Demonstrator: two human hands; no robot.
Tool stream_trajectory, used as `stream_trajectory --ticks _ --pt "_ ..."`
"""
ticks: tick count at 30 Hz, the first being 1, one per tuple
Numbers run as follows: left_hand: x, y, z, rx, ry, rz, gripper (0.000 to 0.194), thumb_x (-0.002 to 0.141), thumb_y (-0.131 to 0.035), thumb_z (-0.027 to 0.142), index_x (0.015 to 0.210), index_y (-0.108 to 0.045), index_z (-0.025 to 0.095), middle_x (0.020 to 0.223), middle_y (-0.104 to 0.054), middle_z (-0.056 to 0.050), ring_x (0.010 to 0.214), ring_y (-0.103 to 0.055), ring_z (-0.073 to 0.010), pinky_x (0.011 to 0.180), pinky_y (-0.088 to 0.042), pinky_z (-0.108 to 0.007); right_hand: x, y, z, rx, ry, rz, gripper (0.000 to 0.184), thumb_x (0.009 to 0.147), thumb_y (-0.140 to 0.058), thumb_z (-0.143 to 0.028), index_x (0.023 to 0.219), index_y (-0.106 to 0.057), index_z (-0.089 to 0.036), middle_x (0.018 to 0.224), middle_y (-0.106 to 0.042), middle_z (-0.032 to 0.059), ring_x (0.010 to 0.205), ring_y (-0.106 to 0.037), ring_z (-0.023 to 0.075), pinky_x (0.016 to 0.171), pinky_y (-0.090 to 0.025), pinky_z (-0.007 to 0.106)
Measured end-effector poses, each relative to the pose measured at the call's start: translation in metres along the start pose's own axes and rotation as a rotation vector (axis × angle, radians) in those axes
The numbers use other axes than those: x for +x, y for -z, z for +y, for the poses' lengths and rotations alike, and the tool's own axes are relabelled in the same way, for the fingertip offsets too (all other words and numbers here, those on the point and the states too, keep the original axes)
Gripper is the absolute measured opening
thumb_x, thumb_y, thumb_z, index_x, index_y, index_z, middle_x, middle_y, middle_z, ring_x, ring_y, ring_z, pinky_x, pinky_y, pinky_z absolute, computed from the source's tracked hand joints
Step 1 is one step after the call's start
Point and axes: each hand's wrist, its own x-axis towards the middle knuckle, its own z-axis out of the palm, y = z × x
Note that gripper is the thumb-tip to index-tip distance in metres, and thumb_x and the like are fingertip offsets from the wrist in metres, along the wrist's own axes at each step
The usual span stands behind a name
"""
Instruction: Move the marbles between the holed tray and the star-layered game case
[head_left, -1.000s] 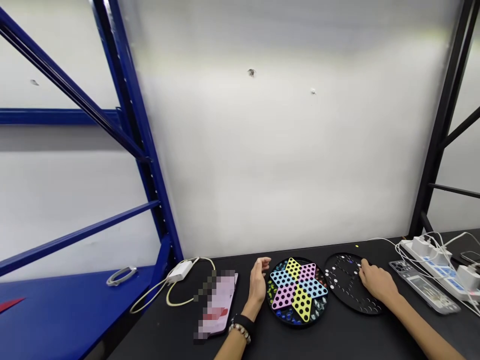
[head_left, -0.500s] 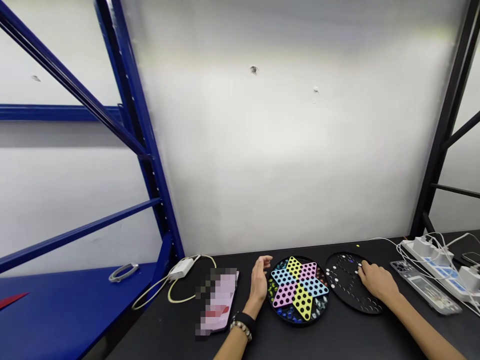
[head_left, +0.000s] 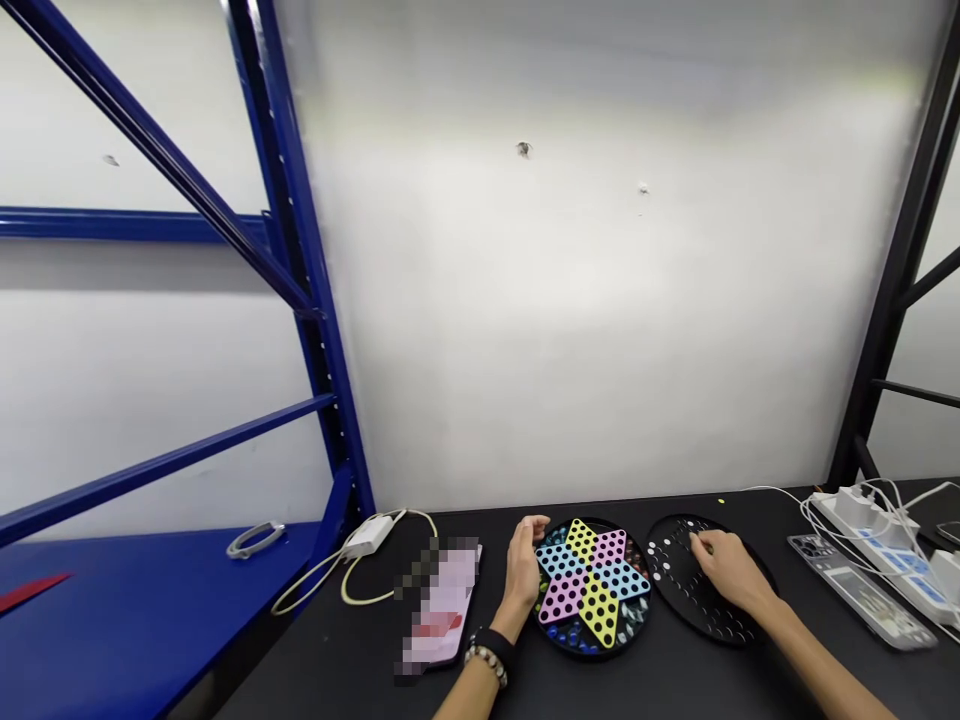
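A round Chinese checkers board [head_left: 592, 580] lies on the black table, its star in pink, yellow and blue, with coloured marbles around it under the star's edges. Along its left rim rests my left hand [head_left: 523, 570], fingers stretched and slightly curved, holding nothing. To the right is a round black disc [head_left: 679, 590] with several small white round pieces [head_left: 656, 562] and rows of holes or marks. Over its upper right part is my right hand [head_left: 731, 568], thumb and fingertips pinched together low on the surface; whatever they hold is too small to make out.
Left of my left hand lies a phone [head_left: 446, 610], partly pixelated, beside a white adapter [head_left: 367, 537] with a looped cable. A clear case-like item [head_left: 862, 590] and a white power strip [head_left: 885, 550] with tangled cords occupy the right side. Blue rack bars stand at left.
My right hand has moved left across the black disc, towards its middle, with its fingers now pinched. The left hand remains beside the checkers board. The view has shifted slightly.
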Motion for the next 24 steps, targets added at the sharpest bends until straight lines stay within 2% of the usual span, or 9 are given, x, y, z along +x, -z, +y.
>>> stream_trajectory --ticks 2,5,8,11,14,17,24 --pt "0.000 0.001 0.000 0.003 0.005 0.000 0.067 0.086 -0.029 0.074 0.088 -0.069 0.020 0.098 -0.069 -0.011 0.094 -0.064 -0.0280 0.091 -0.049 -0.045 0.015 -0.008 -0.025 0.137 0.050 0.083 0.047 0.094 -0.032 -0.046 0.054 -0.038 -0.022 0.050 -0.038 -0.0036 0.050 -0.035 0.0120 0.051 -0.026 0.026" --pt "-0.002 0.002 -0.001 0.012 0.011 -0.002 0.068 0.087 -0.027 0.073 0.089 -0.068 0.020 0.099 -0.069 -0.011 0.094 -0.063 -0.0279 0.091 -0.049 -0.045 0.043 -0.025 -0.067 0.258 0.050 0.130 0.048 0.094 -0.030 -0.048 0.053 -0.035 -0.022 0.051 -0.031 -0.0048 0.052 -0.030 0.0111 0.051 -0.024 0.025" --pt "-0.003 0.004 -0.002 0.026 0.009 -0.010 0.068 0.088 -0.026 0.073 0.089 -0.068 0.020 0.100 -0.069 -0.011 0.094 -0.063 -0.0279 0.091 -0.049 -0.044 0.065 -0.048 -0.105 0.271 0.051 0.104 0.049 0.096 -0.027 -0.042 0.052 -0.037 -0.022 0.050 -0.031 -0.0048 0.051 -0.030 0.0111 0.050 -0.024 0.025" --pt "-0.003 0.005 -0.003 0.035 0.002 -0.016 0.067 0.090 -0.025 0.071 0.090 -0.068 0.020 0.100 -0.069 -0.011 0.095 -0.063 -0.0280 0.090 -0.049 -0.043 0.079 -0.070 -0.131 0.218 0.067 0.073 0.048 0.097 -0.029 -0.035 0.053 -0.043 -0.021 0.050 -0.039 -0.0031 0.050 -0.036 0.0120 0.051 -0.026 0.025" --pt "-0.004 0.007 -0.003 0.041 -0.005 -0.029 0.065 0.090 -0.025 0.070 0.089 -0.067 0.021 0.099 -0.069 -0.011 0.096 -0.063 -0.0280 0.090 -0.049 -0.043 0.082 -0.087 -0.145 0.122 0.101 0.044 0.042 0.097 -0.034 -0.030 0.060 -0.052 -0.020 0.058 -0.053 0.0010 0.053 -0.046 0.0138 0.053 -0.028 0.026" --pt "-0.004 0.007 -0.003 0.044 -0.004 -0.035 0.066 0.091 -0.023 0.070 0.090 -0.067 0.021 0.101 -0.069 -0.011 0.096 -0.063 -0.0279 0.090 -0.048 -0.043 0.079 -0.094 -0.152 0.028 0.171 -0.001 0.036 0.097 -0.040 -0.029 0.065 -0.056 -0.020 0.066 -0.060 0.0040 0.060 -0.055 0.0157 0.058 -0.031 0.026" --pt "-0.003 0.007 -0.003 0.043 -0.013 -0.046 0.065 0.091 -0.024 0.071 0.089 -0.066 0.022 0.099 -0.069 -0.010 0.096 -0.063 -0.0283 0.091 -0.048 -0.044 0.072 -0.087 -0.151 -0.063 0.305 -0.083 0.027 0.096 -0.044 -0.030 0.075 -0.058 -0.020 0.077 -0.063 0.0037 0.068 -0.058 0.0165 0.061 -0.034 0.026"
